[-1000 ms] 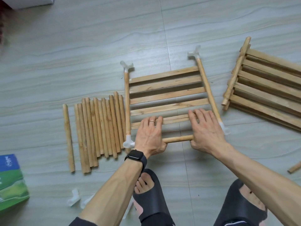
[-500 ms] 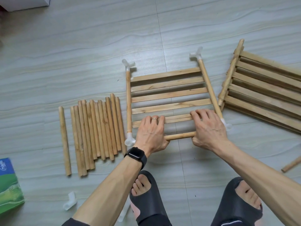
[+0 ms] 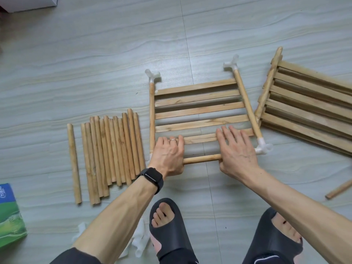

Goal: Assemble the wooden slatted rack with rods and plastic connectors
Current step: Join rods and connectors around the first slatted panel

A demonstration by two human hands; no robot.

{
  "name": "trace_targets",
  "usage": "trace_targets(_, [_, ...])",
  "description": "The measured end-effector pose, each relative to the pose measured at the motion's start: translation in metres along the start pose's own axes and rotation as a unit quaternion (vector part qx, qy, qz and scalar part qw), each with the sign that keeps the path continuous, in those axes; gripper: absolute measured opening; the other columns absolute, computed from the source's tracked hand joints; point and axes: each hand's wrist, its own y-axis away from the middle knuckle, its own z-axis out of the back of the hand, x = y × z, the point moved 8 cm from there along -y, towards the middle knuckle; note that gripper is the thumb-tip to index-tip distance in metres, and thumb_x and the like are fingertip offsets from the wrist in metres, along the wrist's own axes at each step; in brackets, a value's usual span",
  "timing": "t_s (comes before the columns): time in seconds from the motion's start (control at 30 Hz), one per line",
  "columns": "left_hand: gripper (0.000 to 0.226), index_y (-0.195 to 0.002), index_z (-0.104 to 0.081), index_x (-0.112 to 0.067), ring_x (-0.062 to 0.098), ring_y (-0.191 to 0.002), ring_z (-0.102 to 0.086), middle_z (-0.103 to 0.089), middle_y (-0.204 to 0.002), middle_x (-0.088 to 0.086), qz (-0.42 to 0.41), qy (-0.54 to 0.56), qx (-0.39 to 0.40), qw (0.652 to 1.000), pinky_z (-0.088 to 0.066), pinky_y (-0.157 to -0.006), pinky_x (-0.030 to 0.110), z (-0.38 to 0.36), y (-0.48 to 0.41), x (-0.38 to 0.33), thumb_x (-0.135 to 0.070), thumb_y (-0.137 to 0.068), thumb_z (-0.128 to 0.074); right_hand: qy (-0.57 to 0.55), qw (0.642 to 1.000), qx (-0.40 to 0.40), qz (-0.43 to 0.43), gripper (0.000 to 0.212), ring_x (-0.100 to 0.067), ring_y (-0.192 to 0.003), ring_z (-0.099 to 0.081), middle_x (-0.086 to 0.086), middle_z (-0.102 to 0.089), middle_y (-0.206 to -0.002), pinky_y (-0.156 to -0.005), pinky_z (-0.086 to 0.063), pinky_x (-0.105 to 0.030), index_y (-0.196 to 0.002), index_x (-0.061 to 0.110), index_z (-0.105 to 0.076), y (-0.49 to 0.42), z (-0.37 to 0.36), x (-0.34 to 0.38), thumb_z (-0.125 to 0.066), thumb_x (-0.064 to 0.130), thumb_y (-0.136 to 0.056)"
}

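Seating the near rod (image 3: 202,159). The slatted panel (image 3: 200,109) lies flat on the floor (image 3: 95,54) in front of my feet. My left hand (image 3: 168,157) and right hand (image 3: 237,151) lie open, palms on the rod and fingers flat across the nearest slat. To my judgement, even pressure at both ends, with the rod square to the corner connector (image 3: 263,147), keeps either socket from binding. Spare rods (image 3: 112,149) lie just left.

Hidden beneath left hand (image 3: 168,155) and right hand (image 3: 238,155): both ends of the front rod (image 3: 202,159), thumbs too, so grip impossible to tell. Far right of the fingers, cut off by the edge: slatted stack (image 3: 308,111) and loose rod (image 3: 339,189). Far left, likewise cut: green box (image 3: 9,216), print unreadable.
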Motion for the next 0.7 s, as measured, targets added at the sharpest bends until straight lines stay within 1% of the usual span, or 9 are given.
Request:
trace_targets(0.1, [0.065, -0.142, -0.032, 0.0, 0.032, -0.095, -0.058, -0.061, -0.116, 0.015, 0.008, 0.002, 0.003, 1.0, -0.033, -0.079, 0.041, 0.008, -0.003, -0.006, -0.036, -0.089, -0.045, -0.008, 1.0, 0.004, 0.024, 0.086, -0.044, -0.134, -0.048, -0.023, -0.054, -0.143, -0.108, -0.041, -0.059, -0.143, 0.002, -0.05, -0.007, -0.001, 0.013, -0.076, 0.016, -0.062])
trace_targets(0.2, [0.089, -0.145, -0.036, -0.009, 0.032, -0.122, -0.052, -0.055, -0.136, 0.014, 0.004, 0.105, -0.029, 0.994, -0.038, -0.101, 0.044, 0.007, -0.002, 0.0, -0.074, -0.085, -0.045, -0.011, 0.999, -0.004, 0.035, 0.074, -0.043, -0.132, -0.05, -0.021, -0.056, -0.14, -0.104, -0.043, -0.063, -0.14, 0.0, -0.052, -0.013, -0.001, 0.012, -0.07, 0.011, -0.069])
trace_targets(0.27, [0.093, -0.148, -0.041, -0.017, 0.028, -0.136, -0.043, -0.048, -0.148, 0.009, 0.033, 0.237, -0.088, 0.967, -0.034, -0.113, 0.046, 0.013, 0.008, 0.022, -0.085, -0.084, -0.035, 0.002, 0.999, -0.015, 0.052, 0.071, -0.045, -0.133, -0.049, -0.02, -0.054, -0.142, -0.104, -0.042, -0.065, -0.142, 0.0, -0.05, -0.013, -0.003, 0.009, -0.071, 0.012, -0.075])
trace_targets(0.33, [0.079, -0.144, -0.044, -0.02, 0.024, -0.13, -0.047, -0.051, -0.14, 0.006, 0.166, 0.385, -0.126, 0.899, -0.041, -0.108, 0.044, 0.003, 0.019, 0.06, -0.077, -0.09, -0.043, 0.011, 0.997, -0.028, 0.069, 0.068, -0.045, -0.133, -0.048, -0.019, -0.052, -0.144, -0.104, -0.041, -0.067, -0.143, 0.001, -0.048, -0.011, -0.004, 0.008, -0.07, 0.014, -0.08])
trace_targets(0.4, [0.071, -0.14, -0.045, -0.018, 0.024, -0.122, -0.053, -0.055, -0.133, 0.006, 0.311, 0.574, -0.059, 0.755, -0.045, -0.102, 0.043, -0.032, 0.021, 0.086, -0.071, -0.092, -0.049, 0.014, 0.995, -0.035, 0.088, 0.061, -0.044, -0.134, -0.046, -0.018, -0.05, -0.147, -0.106, -0.04, -0.066, -0.145, 0.003, -0.046, -0.006, -0.004, 0.013, -0.061, 0.018, -0.088])
trace_targets(0.47, [0.065, -0.131, -0.051, -0.017, 0.023, -0.113, -0.06, -0.066, -0.121, 0.006, 0.343, 0.72, 0.038, 0.602, -0.045, -0.095, 0.04, -0.057, 0.013, 0.082, -0.07, -0.095, -0.045, 0.016, 0.994, -0.042, 0.102, 0.059, -0.042, -0.136, -0.046, -0.015, -0.049, -0.149, -0.107, -0.039, -0.064, -0.147, 0.005, -0.046, 0.001, -0.003, 0.021, -0.055, 0.024, -0.091])
trace_targets(0.5, [0.057, -0.12, -0.056, -0.019, 0.019, -0.102, -0.062, -0.07, -0.107, 0.005, 0.34, 0.739, 0.052, 0.579, -0.045, -0.088, 0.037, -0.061, 0.01, 0.08, -0.069, -0.096, -0.043, 0.014, 0.994, -0.04, 0.104, 0.062, -0.041, -0.136, -0.046, -0.014, -0.049, -0.149, -0.107, -0.039, -0.062, -0.147, 0.006, -0.046, 0.006, -0.001, 0.024, -0.059, 0.025, -0.09])
trace_targets(0.6, [0.049, -0.088, -0.062, -0.018, 0.016, -0.068, -0.054, -0.059, -0.067, -0.001, 0.371, 0.728, 0.007, 0.577, -0.042, -0.066, 0.031, -0.063, 0.011, 0.081, -0.063, -0.099, -0.046, -0.008, 0.995, -0.011, 0.101, 0.086, -0.041, -0.137, -0.044, -0.017, -0.048, -0.15, -0.11, -0.038, -0.061, -0.147, 0.007, -0.045, 0.019, 0.006, 0.041, -0.074, 0.033, -0.07])
trace_targets(0.7, [0.045, -0.095, -0.066, -0.019, 0.018, -0.065, -0.06, -0.07, -0.066, -0.002, 0.345, 0.762, 0.056, 0.545, -0.048, -0.063, 0.032, -0.065, 0.009, 0.051, -0.063, -0.095, -0.054, -0.017, 0.989, 0.011, 0.143, 0.096, -0.04, -0.139, -0.042, -0.019, -0.046, -0.15, -0.111, -0.035, -0.061, -0.147, 0.006, -0.043, 0.033, 0.009, 0.084, -0.074, 0.047, -0.065])
